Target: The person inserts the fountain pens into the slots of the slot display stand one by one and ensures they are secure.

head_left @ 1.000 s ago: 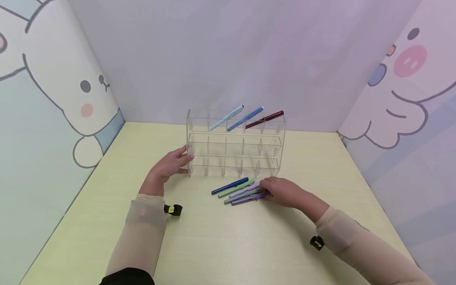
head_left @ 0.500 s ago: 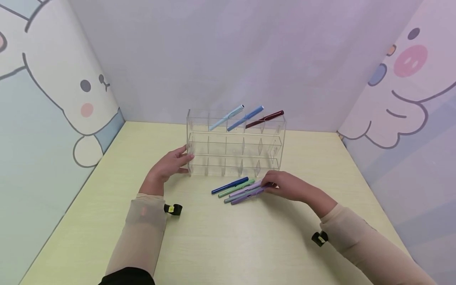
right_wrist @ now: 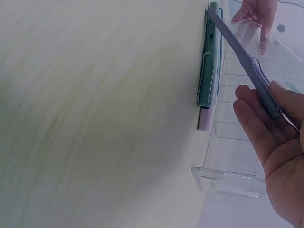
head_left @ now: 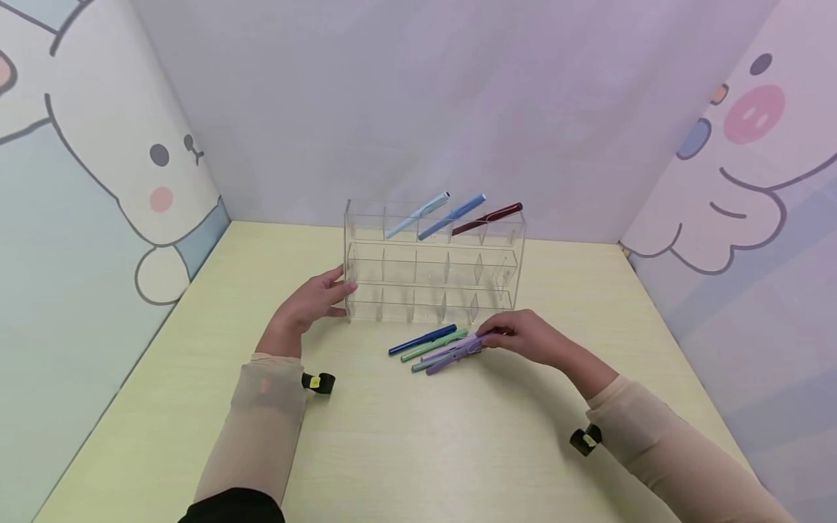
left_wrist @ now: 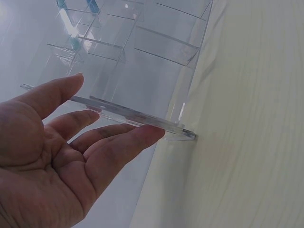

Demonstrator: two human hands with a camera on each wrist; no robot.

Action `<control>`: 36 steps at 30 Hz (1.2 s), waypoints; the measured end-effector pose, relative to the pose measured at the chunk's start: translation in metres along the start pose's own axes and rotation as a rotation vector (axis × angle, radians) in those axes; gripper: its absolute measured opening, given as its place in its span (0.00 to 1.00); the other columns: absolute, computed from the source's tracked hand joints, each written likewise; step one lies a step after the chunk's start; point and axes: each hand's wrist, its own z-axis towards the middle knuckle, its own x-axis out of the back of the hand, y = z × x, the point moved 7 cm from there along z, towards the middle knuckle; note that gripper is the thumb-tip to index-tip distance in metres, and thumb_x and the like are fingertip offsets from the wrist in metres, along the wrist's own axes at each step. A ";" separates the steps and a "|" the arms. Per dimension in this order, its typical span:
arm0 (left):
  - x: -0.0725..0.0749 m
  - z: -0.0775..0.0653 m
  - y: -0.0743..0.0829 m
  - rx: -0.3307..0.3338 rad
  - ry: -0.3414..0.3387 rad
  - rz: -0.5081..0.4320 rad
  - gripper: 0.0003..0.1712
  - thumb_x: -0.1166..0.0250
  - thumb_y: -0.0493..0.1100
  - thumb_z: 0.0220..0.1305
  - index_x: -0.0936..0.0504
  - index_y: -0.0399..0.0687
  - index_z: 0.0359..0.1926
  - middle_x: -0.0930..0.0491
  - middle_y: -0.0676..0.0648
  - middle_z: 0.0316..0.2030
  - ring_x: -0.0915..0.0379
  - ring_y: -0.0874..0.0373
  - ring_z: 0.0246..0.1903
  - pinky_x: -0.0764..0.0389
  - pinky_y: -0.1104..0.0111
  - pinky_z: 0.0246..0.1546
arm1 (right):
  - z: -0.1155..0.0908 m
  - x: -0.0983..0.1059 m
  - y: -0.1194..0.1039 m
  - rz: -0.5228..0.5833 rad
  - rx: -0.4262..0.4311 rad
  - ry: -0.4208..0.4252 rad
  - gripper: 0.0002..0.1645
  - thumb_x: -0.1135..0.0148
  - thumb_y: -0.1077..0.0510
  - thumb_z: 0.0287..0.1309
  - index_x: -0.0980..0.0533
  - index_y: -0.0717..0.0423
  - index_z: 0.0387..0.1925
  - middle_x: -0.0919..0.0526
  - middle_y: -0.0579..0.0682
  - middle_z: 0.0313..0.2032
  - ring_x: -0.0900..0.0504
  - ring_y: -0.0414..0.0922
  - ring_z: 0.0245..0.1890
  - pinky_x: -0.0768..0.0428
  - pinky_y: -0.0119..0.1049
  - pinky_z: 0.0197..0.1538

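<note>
A purple pen [head_left: 437, 365] with a wire clip is pinched near one end between the thumb and fingers of my right hand [head_left: 532, 338]; its other end points down and left. In the right wrist view the held pen [right_wrist: 247, 64] slants above a green-looking pen [right_wrist: 207, 76] on the table. My left hand [head_left: 310, 305] is at the left side of a clear three-tier pen rack [head_left: 431, 274]. In the left wrist view its fingertips [left_wrist: 154, 134] touch the rack's side panel, and the thumb reaches over the panel's edge.
In front of the rack lie a dark blue pen [head_left: 421, 340], a light green pen [head_left: 434, 346], a lilac pen [head_left: 439, 352] and a grey-blue pen [head_left: 420, 367]. The top tier holds a light blue pen [head_left: 418, 215], a blue pen [head_left: 453, 217] and a dark red pen [head_left: 487, 219]. Printed walls surround the table.
My right hand has risen slightly away from the pen group, pinching the purple pen, whose hand-side end is lifted. The left hand has stayed at the rack.
</note>
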 end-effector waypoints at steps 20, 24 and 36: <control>0.006 0.013 -0.015 -0.007 0.008 0.007 0.43 0.45 0.56 0.73 0.58 0.62 0.78 0.48 0.40 0.75 0.35 0.38 0.66 0.33 0.45 0.66 | 0.016 0.063 -0.012 0.211 -0.043 0.171 0.15 0.37 0.48 0.64 0.18 0.50 0.48 0.12 0.48 0.40 0.13 0.44 0.41 0.16 0.30 0.45; 0.005 0.013 -0.014 -0.021 0.010 0.011 0.44 0.43 0.58 0.71 0.57 0.62 0.79 0.47 0.41 0.75 0.35 0.40 0.67 0.31 0.46 0.65 | 0.022 0.081 -0.019 0.226 -0.049 0.234 0.16 0.38 0.48 0.65 0.19 0.52 0.49 0.12 0.50 0.41 0.13 0.41 0.42 0.16 0.33 0.49; 0.005 0.011 -0.014 -0.017 0.015 0.021 0.46 0.43 0.59 0.71 0.57 0.60 0.79 0.46 0.39 0.75 0.33 0.40 0.66 0.30 0.46 0.64 | 0.053 0.110 -0.038 0.181 -0.045 0.319 0.17 0.38 0.47 0.65 0.19 0.52 0.49 0.12 0.51 0.41 0.13 0.39 0.41 0.17 0.42 0.53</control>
